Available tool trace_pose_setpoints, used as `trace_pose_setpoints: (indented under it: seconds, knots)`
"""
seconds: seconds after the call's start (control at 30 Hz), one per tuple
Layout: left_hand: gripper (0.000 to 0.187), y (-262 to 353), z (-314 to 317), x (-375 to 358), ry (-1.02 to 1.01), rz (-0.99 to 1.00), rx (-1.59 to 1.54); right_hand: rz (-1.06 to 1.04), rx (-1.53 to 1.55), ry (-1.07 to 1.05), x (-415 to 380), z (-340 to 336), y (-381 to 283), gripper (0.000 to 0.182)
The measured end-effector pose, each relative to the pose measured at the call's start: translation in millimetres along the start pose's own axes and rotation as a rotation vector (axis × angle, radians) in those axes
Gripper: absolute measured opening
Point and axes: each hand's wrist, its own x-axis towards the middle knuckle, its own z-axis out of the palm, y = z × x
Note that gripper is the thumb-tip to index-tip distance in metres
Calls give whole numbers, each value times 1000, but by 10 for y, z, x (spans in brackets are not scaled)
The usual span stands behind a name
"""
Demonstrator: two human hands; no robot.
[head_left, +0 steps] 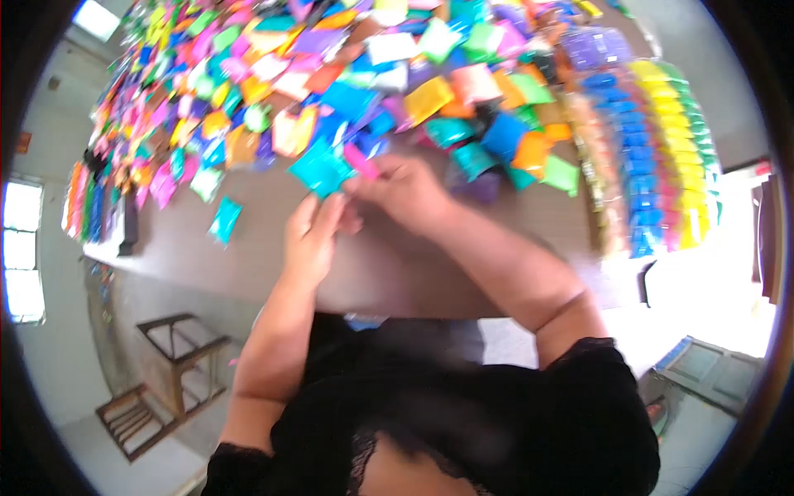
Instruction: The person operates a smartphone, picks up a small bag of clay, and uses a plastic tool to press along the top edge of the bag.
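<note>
A teal packet (pixel 321 169) is pinched between the fingers of my left hand (pixel 313 230), near the front edge of a large heap of small coloured packets (pixel 347 101). Just right of it, my right hand (pixel 404 192) has its fingers closed on a bright pink piece (pixel 361 162), which almost touches the teal packet. The two hands are close together over the brown table (pixel 372 264). Another teal packet (pixel 225 221) lies by itself on the table to the left. Both hands are slightly blurred.
Long rows of packets, blue (pixel 637 157) and yellow (pixel 674 149) among them, line the table's right side. More strips (pixel 83 202) stand at the left end beside a dark block (pixel 126 225). A wooden chair (pixel 136 420) is on the floor at the lower left.
</note>
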Motion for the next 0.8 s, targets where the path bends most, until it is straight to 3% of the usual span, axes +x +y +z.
trace_pose_setpoints:
  seconds: [0.03, 0.1, 0.17, 0.3, 0.53, 0.6, 0.67, 0.7, 0.8]
  knots:
    - [24, 23, 6, -2, -14, 5, -10, 63, 165, -153, 3, -36, -29, 16]
    - [22, 7, -36, -17, -6, 1, 20, 85, 61, -198, 18, -45, -82, 15]
    - [22, -29, -58, -20, 10, 2, 82, 30, -214, -92, -7, -32, -140, 13]
    - [18, 41, 24, -36, 36, 35, 89, -56, 3, -122, -16, -33, -113, 12]
    - [21, -55, -89, -62, -19, 89, 96, -38, -187, -117, -12, -64, -72, 11]
    - [25, 6, -56, -24, 46, 29, 59, -28, -76, -65, -23, -21, -69, 13]
    - [33, 66, 24, 30, 17, 168, -186, -35, -124, -58, 21, -31, -18, 14]
    - [41, 117, -51, 70, -128, 149, -252, 12, -114, -84, -9, -15, -67, 16]
    - [39, 255, -33, 63, -135, 84, -327, -91, -142, -177, -25, 70, 73, 21]
